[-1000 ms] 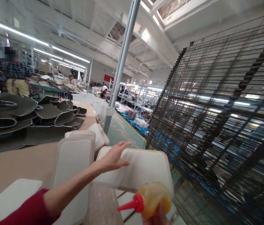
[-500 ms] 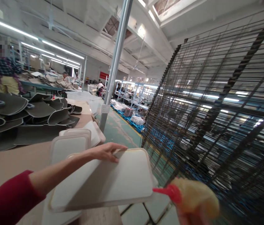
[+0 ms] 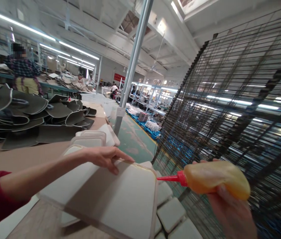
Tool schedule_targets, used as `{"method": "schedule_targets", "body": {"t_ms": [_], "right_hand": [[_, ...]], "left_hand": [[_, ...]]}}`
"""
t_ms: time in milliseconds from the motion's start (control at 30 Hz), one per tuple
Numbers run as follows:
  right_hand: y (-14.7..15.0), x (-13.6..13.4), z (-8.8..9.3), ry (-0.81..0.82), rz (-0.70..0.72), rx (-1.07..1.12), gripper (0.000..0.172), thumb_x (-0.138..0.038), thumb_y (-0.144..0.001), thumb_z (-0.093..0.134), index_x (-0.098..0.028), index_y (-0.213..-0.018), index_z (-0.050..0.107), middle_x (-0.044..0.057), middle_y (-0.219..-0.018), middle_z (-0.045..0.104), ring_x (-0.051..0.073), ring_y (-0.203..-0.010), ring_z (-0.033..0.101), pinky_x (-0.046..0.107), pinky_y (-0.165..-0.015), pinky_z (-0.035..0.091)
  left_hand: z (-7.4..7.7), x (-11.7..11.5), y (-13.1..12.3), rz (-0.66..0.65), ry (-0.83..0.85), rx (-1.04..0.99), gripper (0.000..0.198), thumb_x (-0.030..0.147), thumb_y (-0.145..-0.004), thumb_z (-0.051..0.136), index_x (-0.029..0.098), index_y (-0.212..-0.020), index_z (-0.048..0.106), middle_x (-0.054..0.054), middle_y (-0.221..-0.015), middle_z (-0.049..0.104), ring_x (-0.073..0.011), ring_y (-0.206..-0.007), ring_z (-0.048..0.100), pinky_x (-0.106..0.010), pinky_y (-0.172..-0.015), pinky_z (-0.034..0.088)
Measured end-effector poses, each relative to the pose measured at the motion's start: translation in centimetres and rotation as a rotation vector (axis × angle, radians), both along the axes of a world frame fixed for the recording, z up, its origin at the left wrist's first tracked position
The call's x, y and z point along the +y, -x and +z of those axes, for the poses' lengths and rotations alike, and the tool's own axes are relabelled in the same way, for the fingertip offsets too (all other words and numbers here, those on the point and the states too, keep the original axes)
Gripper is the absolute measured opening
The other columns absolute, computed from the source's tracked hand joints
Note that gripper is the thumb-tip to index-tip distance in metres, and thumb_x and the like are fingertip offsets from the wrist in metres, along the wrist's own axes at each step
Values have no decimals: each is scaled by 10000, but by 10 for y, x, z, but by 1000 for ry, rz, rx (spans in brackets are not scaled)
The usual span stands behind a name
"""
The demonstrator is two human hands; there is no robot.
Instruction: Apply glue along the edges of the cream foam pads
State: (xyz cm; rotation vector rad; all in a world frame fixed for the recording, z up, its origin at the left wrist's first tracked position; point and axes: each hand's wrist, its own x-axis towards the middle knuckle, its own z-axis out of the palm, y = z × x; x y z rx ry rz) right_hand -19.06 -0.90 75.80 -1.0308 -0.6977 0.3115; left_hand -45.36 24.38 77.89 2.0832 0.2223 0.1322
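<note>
My left hand [image 3: 105,156] rests with fingers stretched out on the far edge of a large white panel [image 3: 120,199], whose rim shows a yellowish line. My right hand [image 3: 230,212] is closed around a soft yellow squeeze bottle [image 3: 215,179]. The bottle's red nozzle [image 3: 171,178] points left at the panel's right corner. More white panels [image 3: 92,137] are stacked on the brown table [image 3: 26,156] behind my left hand. Smaller white pieces [image 3: 171,212] lie under the panel's right edge.
A tall wire rack [image 3: 230,99] fills the right side. Dark grey curved pieces [image 3: 31,116] are heaped on the table at left. A grey pole [image 3: 134,63] stands past the table end. A person in a plaid shirt [image 3: 24,71] works at a far bench.
The white panel has slid toward me and swung its corner to the right. My right hand has lifted the bottle higher, so its nozzle is level with the panel's corner.
</note>
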Motion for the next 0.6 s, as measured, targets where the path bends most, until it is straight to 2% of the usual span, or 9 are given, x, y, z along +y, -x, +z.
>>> {"method": "schedule_targets", "body": {"t_ms": [100, 267, 367, 433, 533, 600], "right_hand": [[8, 2, 7, 26, -4, 66, 701, -396, -576, 852, -304, -1209, 564, 23, -1308, 554, 203, -1090, 595, 222, -889, 502], [-4, 0, 6, 23, 8, 52, 871, -393, -436, 883, -289, -1237, 556, 82, -1253, 592, 309, -1047, 614, 374, -868, 544], [-10, -5, 4, 120, 42, 37, 784, -381, -505, 853, -250, -1226, 576, 136, -1228, 599, 349, -1061, 603, 480, -880, 536], [-9, -9, 3, 171, 42, 31, 705, -375, -574, 817, -261, -1228, 581, 129, -1264, 576, 349, -1122, 569, 492, -873, 541], [-3, -11, 2, 113, -20, 37, 653, -380, -637, 758, -303, -1254, 561, 84, -1346, 517, 332, -1215, 502, 477, -866, 551], [1, -10, 0, 109, -1, 41, 625, -365, -649, 745, -289, -1244, 571, 99, -1313, 545, 340, -1192, 519, 497, -874, 545]], "left_hand": [[4, -1, 3, -27, 1, 8, 616, 274, -569, 821, 251, -1170, 689, 70, -783, 662, -119, -683, 532, -147, -600, 391], [8, -1, 3, -70, 53, -31, 598, 260, -528, 853, 208, -1109, 722, 57, -783, 689, -142, -732, 580, -147, -633, 410], [9, -2, 4, -79, 116, -44, 570, 243, -518, 860, 198, -1073, 736, 37, -865, 716, -174, -810, 627, -160, -696, 441], [10, -3, 4, -82, 152, -24, 579, 237, -528, 854, 199, -1092, 728, 24, -956, 722, -197, -891, 634, -174, -760, 449], [10, -2, 6, -101, 179, 14, 614, 248, -557, 838, 202, -1153, 699, 16, -1030, 713, -213, -956, 622, -186, -798, 449], [9, 0, 7, -110, 181, 5, 619, 266, -559, 837, 199, -1159, 696, 13, -1011, 713, -215, -930, 625, -189, -775, 453]]}}
